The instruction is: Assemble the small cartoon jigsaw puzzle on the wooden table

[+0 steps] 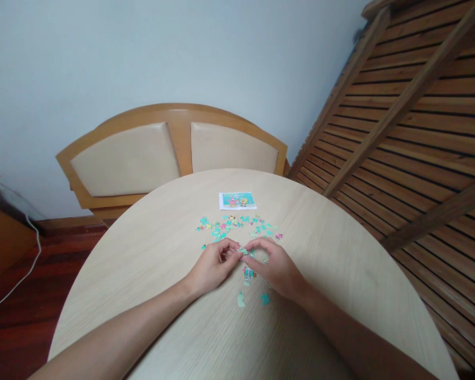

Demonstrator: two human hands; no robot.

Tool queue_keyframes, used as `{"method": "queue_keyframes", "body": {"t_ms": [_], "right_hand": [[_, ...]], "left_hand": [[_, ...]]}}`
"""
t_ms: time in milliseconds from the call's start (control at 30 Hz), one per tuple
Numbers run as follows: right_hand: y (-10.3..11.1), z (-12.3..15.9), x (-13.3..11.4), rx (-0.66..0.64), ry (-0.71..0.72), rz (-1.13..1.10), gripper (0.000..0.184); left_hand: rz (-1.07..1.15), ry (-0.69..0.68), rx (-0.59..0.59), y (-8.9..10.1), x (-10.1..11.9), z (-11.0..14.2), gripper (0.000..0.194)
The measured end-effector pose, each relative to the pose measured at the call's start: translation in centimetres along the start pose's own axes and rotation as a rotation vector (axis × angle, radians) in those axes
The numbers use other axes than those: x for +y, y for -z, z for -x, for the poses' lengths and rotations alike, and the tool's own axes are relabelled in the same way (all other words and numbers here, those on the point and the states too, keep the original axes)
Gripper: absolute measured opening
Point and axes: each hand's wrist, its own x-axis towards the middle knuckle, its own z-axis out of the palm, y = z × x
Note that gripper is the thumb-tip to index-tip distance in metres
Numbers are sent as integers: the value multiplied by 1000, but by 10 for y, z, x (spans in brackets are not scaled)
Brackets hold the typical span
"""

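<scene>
My left hand and my right hand meet over the middle of a round pale wooden table. Both pinch small teal jigsaw pieces between their fingertips, the pieces touching each other. Several loose teal, pink and yellow pieces are scattered just beyond the hands. A few joined pieces lie under my right palm, and two single pieces rest nearer to me. A small reference picture card lies flat behind the scatter.
A wooden bench with two cream cushioned backrests stands behind the table against a pale wall. A slatted wooden frame leans at the right. A white cable trails on the dark red floor at the left.
</scene>
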Motion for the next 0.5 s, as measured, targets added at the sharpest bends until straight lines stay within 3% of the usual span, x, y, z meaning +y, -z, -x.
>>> {"method": "queue_keyframes", "body": {"t_ms": [100, 200, 333, 500], "right_hand": [[4, 2, 0, -36, 127, 104, 29], [5, 3, 3, -66, 242, 227, 28], [5, 3, 9, -8, 252, 258, 22], [12, 1, 14, -35, 246, 327, 18]], "left_hand": [[22, 18, -47, 0, -2, 0, 37], [72, 48, -70, 1, -3, -2, 40], [59, 20, -39, 3, -4, -3, 38], [-126, -35, -4, 7, -4, -2, 29]]}}
